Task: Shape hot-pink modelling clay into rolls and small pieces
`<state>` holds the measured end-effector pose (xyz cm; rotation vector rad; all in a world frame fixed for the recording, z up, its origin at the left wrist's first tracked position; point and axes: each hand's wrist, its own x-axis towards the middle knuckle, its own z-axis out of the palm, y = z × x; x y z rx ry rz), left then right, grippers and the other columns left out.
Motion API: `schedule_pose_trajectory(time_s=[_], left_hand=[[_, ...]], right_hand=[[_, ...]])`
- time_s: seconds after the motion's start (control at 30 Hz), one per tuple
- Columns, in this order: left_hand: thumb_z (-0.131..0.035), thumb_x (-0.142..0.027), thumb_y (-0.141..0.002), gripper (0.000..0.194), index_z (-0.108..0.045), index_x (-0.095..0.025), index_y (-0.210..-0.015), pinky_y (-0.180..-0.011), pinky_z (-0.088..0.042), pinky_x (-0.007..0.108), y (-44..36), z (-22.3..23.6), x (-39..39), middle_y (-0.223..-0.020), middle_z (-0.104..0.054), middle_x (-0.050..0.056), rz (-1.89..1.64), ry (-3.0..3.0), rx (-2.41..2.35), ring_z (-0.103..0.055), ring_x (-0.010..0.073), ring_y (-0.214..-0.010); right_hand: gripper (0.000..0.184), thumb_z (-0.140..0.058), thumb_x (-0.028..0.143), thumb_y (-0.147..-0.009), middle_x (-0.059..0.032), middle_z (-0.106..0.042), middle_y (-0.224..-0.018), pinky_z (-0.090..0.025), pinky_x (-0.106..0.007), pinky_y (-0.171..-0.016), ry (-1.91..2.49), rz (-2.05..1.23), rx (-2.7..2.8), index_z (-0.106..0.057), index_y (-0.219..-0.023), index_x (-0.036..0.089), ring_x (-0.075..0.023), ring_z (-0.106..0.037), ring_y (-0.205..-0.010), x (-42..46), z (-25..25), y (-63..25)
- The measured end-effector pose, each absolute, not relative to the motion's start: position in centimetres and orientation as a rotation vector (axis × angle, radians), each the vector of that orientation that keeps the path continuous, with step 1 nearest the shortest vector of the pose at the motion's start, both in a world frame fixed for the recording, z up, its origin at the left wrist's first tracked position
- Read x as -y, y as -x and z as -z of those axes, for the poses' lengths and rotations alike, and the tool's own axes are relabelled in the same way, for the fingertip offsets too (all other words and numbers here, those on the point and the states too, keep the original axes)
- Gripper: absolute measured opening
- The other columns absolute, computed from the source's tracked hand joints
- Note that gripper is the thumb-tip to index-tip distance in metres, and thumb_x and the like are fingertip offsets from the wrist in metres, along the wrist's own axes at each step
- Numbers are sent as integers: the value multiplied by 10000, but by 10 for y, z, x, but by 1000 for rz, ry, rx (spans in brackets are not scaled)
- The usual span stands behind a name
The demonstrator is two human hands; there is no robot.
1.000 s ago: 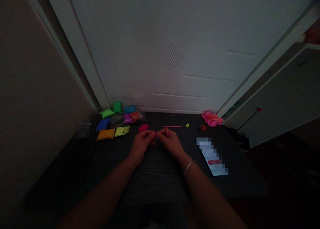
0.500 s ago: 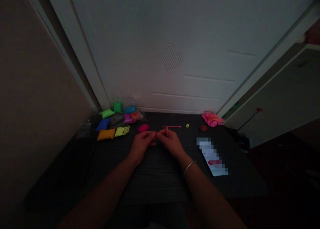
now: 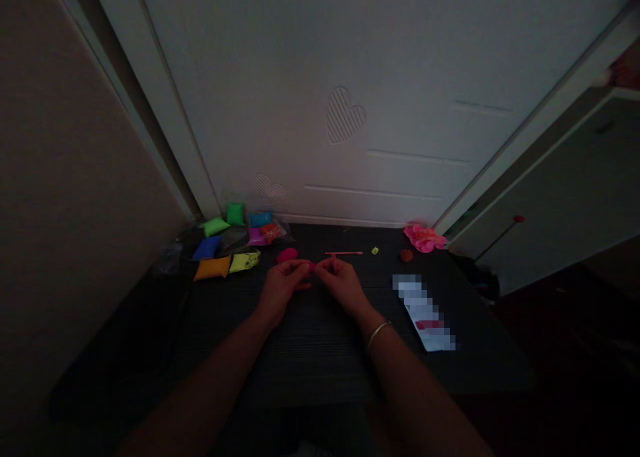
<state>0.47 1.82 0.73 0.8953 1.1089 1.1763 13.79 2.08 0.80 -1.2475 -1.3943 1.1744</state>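
My left hand (image 3: 281,288) and my right hand (image 3: 343,285) meet over the middle of the dark table. Between their fingertips is a small piece of pink modelling clay (image 3: 312,267), mostly hidden by the fingers. Both hands are closed in a pinch at it. A larger lump of pink clay (image 3: 287,255) lies just beyond my left fingers. Past my right fingers a thin pink modelling tool (image 3: 344,253) lies flat. A bracelet (image 3: 377,336) circles my right wrist.
Soft packets of coloured clay, among them an orange packet (image 3: 213,268) and a blue packet (image 3: 207,248), lie at the left. A phone-like screen (image 3: 425,314), blurred out, lies at the right. Behind it are a reddish lump (image 3: 406,256) and a pink ruffled thing (image 3: 425,238). A white panel (image 3: 320,157) rises behind the table.
My left fingers have shifted slightly on the small pink clay piece, and a little more of it shows between the hands. Everything else stays in place.
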Motion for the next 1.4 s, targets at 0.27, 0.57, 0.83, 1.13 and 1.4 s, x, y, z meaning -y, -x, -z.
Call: schedule_pose_trajectory(time_s=[0.27, 0.57, 0.83, 1.13, 1.4], left_hand=[[-679, -239, -611, 246, -628, -128, -825, -528, -502, 239, -4, -8, -17, -802, -615, 63, -1093, -831, -1068, -577, 153, -722], [-683, -211, -614, 177, -639, -130, -765, -546, -503, 244, -2, -9, -18, -774, -619, 54, -1100, -721, -1020, -574, 137, -701], [-674, -171, -621, 142, -633, -132, -752, -553, -494, 231, 0, -7, -19, -737, -637, 38, -1096, -633, -982, -590, 119, -660], [-663, -165, -634, 138, -630, -129, -763, -548, -492, 227, 0, -7, -19, -725, -624, 32, -1098, -641, -979, -582, 110, -646], [-664, -161, -628, 125, -616, -142, -743, -554, -486, 230, 2, -7, -20, -698, -627, 15, -1103, -585, -944, -593, 111, -628]], right_hand=[[127, -527, 270, -704, 20, -584, -634, -390, -212, -557, 1234, -1155, 1420, -581, -713, 155, -99, -521, -579, -21, -10, -138], [180, -552, 272, -706, 32, -556, -642, -383, -208, -527, 1268, -894, 1565, -606, -858, 190, -97, -493, -567, -21, -3, -139], [186, -540, 249, -735, 20, -551, -675, -395, -219, -562, 1246, -708, 1671, -640, -890, 226, -102, -490, -601, -20, -3, -140], [197, -510, 195, -753, 18, -544, -676, -396, -221, -573, 1235, -652, 1739, -658, -873, 243, -101, -500, -611, -18, -8, -140], [239, -576, 236, -723, -4, -561, -742, -428, -244, -630, 1193, -489, 1864, -616, -957, 205, -116, -510, -646, -16, -9, -139]])
